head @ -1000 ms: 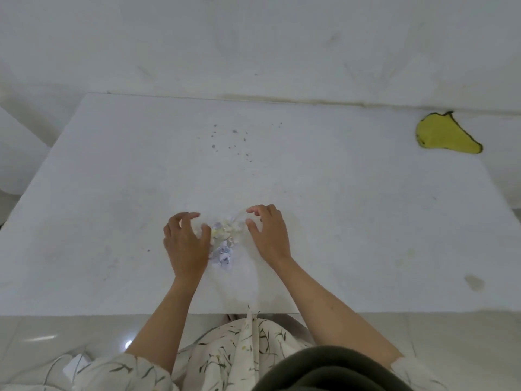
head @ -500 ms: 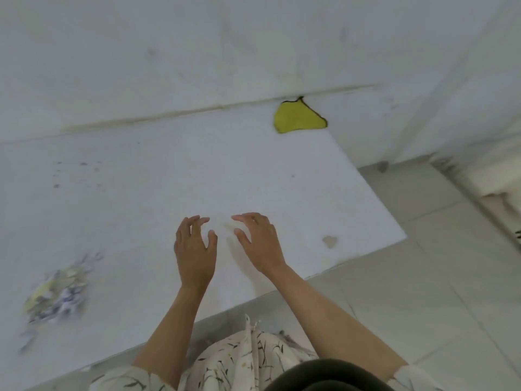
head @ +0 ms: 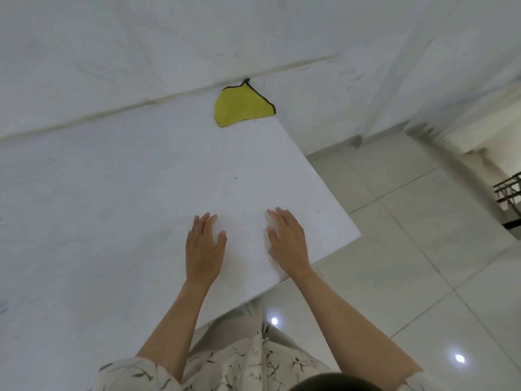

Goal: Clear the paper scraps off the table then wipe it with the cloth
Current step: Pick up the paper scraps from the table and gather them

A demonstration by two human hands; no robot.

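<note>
Head view: left hand (head: 203, 251) and right hand (head: 288, 244) released, flat over desk (head: 112, 207), holding nothing; likely next, reach to far-corner cloth (head: 241, 108).

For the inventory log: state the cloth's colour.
Yellow with a dark edge trim, the cloth; head view.

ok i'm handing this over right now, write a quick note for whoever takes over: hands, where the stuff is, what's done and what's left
Left hand: open, fingers straight, over the white table, holding nothing.
Right hand: open, near the table's right front corner, holding nothing.
Yellow cloth: lies crumpled at the table's far right corner by the wall, untouched.
Paper scraps: none in view now; the table's left part is out of frame, so whether they are cleared cannot be told.
Done: nothing that this view confirms.
Left: check the left side for scraps, clear any, then take the cloth and wipe the table.
</note>
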